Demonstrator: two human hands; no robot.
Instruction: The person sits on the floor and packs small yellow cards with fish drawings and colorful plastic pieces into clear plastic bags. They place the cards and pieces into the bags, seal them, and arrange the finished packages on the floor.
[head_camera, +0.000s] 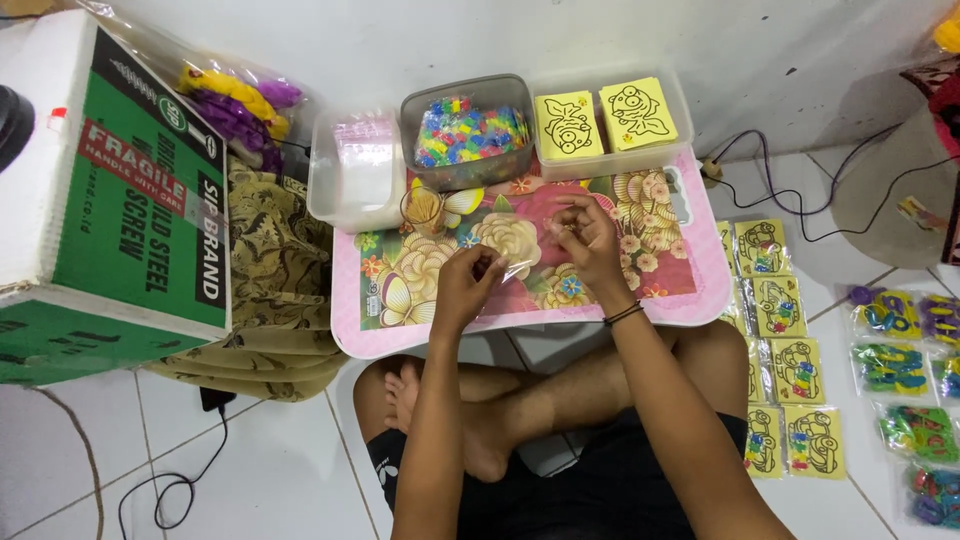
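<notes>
Crossed bare legs (560, 400) nearest, under pink floral lap table (700, 290). Left hand (468, 285) and right hand (588, 240) apart, each pinching an edge of 1 thin, glossy clear plastic bag (522, 268) stretched between them over the tabletop. Behind: 3 rectangular plastic tubs, the grey tub (470, 135) heaped with colourful beads.

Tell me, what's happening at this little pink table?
A person sits cross-legged on the tiled floor at a low pink floral table. The left hand and right hand hold a small clear plastic bag between them above the tabletop. Behind stand a grey tub of colourful plastic pieces, a clear tub of yellow picture cards and a clear tub of empty bags. Packed yellow cards lie on the floor alongside.
</notes>
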